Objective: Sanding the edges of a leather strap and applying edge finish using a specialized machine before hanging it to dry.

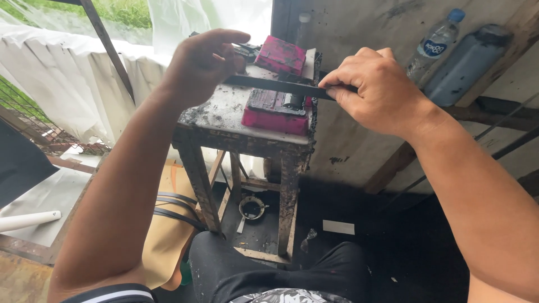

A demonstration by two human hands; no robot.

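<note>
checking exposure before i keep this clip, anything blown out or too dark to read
Head view: the white sheet and window at upper left are overexposed; the floor under the stool falls into deep shadow; both hands and the black strip are evenly lit and sharp.

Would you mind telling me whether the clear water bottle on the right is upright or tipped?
Tipped. The water bottle leans against the wall, its blue cap up and to the right, beside a grey-blue container.
</note>
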